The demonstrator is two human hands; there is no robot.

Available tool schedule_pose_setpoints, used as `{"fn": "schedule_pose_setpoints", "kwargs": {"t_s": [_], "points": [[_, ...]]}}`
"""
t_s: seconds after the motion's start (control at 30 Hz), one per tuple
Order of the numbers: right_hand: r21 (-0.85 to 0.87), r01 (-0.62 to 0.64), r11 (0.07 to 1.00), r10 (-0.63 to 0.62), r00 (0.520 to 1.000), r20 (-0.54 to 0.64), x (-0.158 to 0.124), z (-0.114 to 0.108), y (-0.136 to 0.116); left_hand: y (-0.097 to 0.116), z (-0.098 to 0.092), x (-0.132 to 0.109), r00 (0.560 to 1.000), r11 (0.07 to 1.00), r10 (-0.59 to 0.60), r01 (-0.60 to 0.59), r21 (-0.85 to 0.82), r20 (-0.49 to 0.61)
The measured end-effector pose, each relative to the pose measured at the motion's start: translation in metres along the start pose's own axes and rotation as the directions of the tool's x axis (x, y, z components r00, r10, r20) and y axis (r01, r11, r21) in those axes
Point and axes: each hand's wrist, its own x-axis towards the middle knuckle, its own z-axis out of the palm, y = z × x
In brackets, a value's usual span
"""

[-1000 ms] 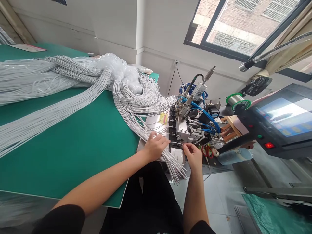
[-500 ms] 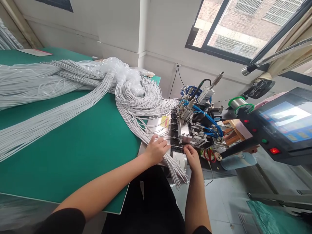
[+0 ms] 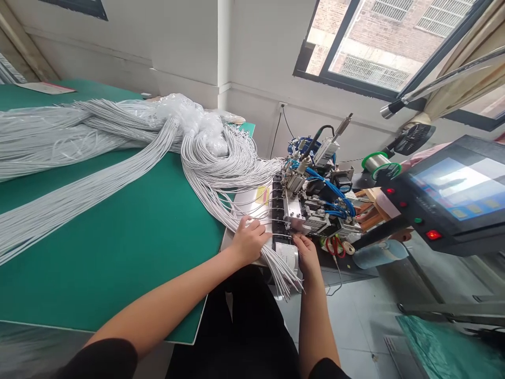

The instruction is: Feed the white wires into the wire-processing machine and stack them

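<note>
My left hand [image 3: 249, 242] is closed on a bundle of thin white cables [image 3: 276, 266], whose loose ends fan out below it. A single white cable [image 3: 281, 235] runs from its fingertips across the black slotted conveyor [image 3: 278, 213] to my right hand [image 3: 305, 252]. The fingertips of that right hand pinch the cable's end at the front of a small bench machine [image 3: 295, 208] with metal blocks and blue air tubes. Several other cables lie across the conveyor farther back, leading into the machine.
More white cables, partly in clear plastic [image 3: 179, 113], lie on the green table [image 3: 158, 231]. To the right stand a control screen [image 3: 460, 184], a wire spool [image 3: 376, 163] and a clear blue container [image 3: 381, 253]. Red-handled scissors [image 3: 334, 246] lie beside the machine.
The whole view has shifted slightly, with the scene sitting a little farther left. Both hands keep nearly the same place and hold on the cables.
</note>
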Motion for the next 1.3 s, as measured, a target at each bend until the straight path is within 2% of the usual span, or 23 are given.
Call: {"fn": "schedule_pose_setpoints", "kwargs": {"t_s": [0.1,0.17,0.27,0.33,0.4,0.53,0.57,0.6,0.67,0.73,0.87,1.0,1.17,1.3], "points": [[-0.180,0.096,0.979,-0.103,0.994,-0.026,-0.004,-0.010,0.005,-0.001,0.000,-0.001,1.000,1.000,-0.016,0.016,-0.004,0.006],[-0.328,0.152,0.932,-0.180,0.982,-0.056,-0.009,-0.020,0.006,0.000,-0.001,-0.001,1.000,1.000,-0.025,0.025,-0.012,0.001],[-0.494,0.189,0.849,-0.280,0.953,-0.118,-0.021,-0.040,-0.008,0.003,-0.001,-0.001,0.999,0.999,-0.035,0.034,-0.036,-0.027],[-0.592,0.212,0.777,-0.374,0.913,-0.163,-0.027,-0.054,-0.029,0.004,-0.002,-0.001,0.998,0.998,-0.041,0.038,-0.049,-0.043],[-0.723,0.203,0.660,-0.490,0.846,-0.210,-0.029,-0.069,-0.058,0.003,-0.002,-0.001,0.999,0.998,-0.030,0.028,-0.061,-0.044],[-0.929,0.000,0.369,-0.677,0.685,-0.269,-0.022,-0.100,-0.129,0.002,-0.003,0.000,1.000,0.998,0.010,-0.012,-0.062,-0.023],[-0.947,-0.062,0.315,-0.691,0.669,-0.274,-0.017,-0.107,-0.145,0.002,-0.003,0.000,1.000,0.998,0.016,-0.017,-0.059,-0.022],[-0.952,-0.133,0.277,-0.688,0.664,-0.293,-0.013,-0.114,-0.160,0.002,-0.004,0.000,1.000,0.998,0.021,-0.022,-0.056,-0.023],[-0.943,-0.258,0.213,-0.626,0.704,-0.334,-0.001,-0.127,-0.184,0.003,-0.005,0.000,0.999,0.998,0.030,-0.031,-0.053,-0.026],[-0.934,-0.323,0.154,-0.602,0.719,-0.347,0.010,-0.140,-0.199,0.004,-0.005,0.000,0.999,0.998,0.032,-0.033,-0.050,-0.031],[-0.900,-0.413,0.141,-0.572,0.708,-0.415,0.026,-0.158,-0.213,0.004,-0.003,0.000,0.998,0.998,0.034,-0.036,-0.053,-0.045],[-0.880,-0.451,0.148,-0.551,0.702,-0.452,0.032,-0.155,-0.221,0.003,0.001,-0.001,0.998,0.997,0.023,-0.027,-0.068,-0.053],[-0.894,-0.426,0.137,-0.521,0.737,-0.431,0.031,-0.149,-0.231,0.004,0.002,-0.001,0.996,0.997,0.017,-0.023,-0.072,-0.083],[-0.882,-0.434,0.186,-0.496,0.733,-0.465,0.032,-0.155,-0.233,0.005,0.000,0.000,0.997,0.997,0.014,-0.020,-0.076,-0.077]]}}
